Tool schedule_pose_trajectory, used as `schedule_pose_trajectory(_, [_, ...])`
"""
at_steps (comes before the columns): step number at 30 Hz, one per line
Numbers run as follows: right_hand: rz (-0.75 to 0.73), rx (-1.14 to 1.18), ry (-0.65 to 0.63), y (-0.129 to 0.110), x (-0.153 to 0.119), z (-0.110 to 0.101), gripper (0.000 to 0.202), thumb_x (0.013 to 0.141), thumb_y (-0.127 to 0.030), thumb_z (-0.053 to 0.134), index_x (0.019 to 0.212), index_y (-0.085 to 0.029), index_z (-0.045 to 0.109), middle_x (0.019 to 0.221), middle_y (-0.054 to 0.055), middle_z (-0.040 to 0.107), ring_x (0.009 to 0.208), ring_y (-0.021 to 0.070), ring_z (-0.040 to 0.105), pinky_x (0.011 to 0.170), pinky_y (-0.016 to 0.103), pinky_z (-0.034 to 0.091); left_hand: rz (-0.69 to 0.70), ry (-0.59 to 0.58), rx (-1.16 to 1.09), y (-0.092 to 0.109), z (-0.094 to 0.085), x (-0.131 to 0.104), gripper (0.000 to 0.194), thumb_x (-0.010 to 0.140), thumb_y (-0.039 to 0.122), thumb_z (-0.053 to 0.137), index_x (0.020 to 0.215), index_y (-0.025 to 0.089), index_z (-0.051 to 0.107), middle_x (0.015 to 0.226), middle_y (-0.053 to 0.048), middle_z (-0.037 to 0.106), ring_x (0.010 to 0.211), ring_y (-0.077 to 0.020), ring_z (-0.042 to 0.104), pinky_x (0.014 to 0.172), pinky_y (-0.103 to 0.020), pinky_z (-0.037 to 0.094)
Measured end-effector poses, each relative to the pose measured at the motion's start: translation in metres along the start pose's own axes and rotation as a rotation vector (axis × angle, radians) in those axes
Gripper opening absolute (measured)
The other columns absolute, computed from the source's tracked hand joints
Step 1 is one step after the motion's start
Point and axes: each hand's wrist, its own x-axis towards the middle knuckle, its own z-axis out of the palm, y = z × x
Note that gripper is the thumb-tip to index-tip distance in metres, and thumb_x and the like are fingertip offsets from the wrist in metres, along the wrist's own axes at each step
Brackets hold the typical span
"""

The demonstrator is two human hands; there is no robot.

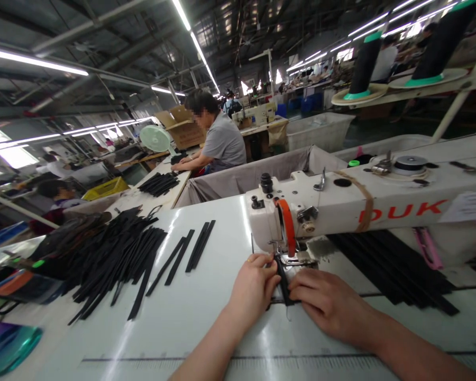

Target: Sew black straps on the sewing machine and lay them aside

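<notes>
A narrow black strip [283, 283] lies at the needle area of a white sewing machine [333, 203]. My left hand [256, 283] is closed at the strip's left edge, its fingertips pressed on the upper part close to the presser foot. From the right, my right hand [325, 299] has its bent fingers together against the strip's lower part. An orange guard [288, 227] stands just above the fingertips. Left of my left hand, a few black strips [200, 246] lie on the pale table [206, 307].
A large heap of black strips [115, 259] covers the table's left side. Wider black strips [392, 270] lie under the machine arm. Beyond the table are a cloth-lined bin [222, 182] and a seated person [224, 135]. Thread cones [365, 66] stand upper right.
</notes>
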Motion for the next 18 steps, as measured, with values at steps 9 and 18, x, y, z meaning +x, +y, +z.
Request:
schedule_pose_trajectory(9, [-0.010,-0.138,0.080,0.007,0.006,0.002,0.027,0.087,-0.005,0.050,0.100,-0.019,0.069,0.100,0.006,0.068,0.091,0.0223,0.059,0.084,0.038,0.049,0.008,0.029,-0.009,0.000,0.002,0.001,0.013,0.088,0.015,0.059,0.092,0.017,0.071,0.109,-0.008,0.069,0.107,-0.0253,0.058,0.097,-0.040,0.051])
schedule_pose_trajectory(18, [0.005,-0.437,0.057,0.014,0.010,0.012,0.033,0.083,-0.003,0.053,0.111,-0.013,0.066,0.100,0.010,0.069,0.087,0.0253,0.061,0.078,0.040,0.053,0.024,0.074,0.047,0.005,0.007,0.002,0.018,0.090,0.011,0.053,0.091,0.016,0.070,0.101,-0.007,0.070,0.101,-0.0253,0.059,0.092,-0.041,0.053])
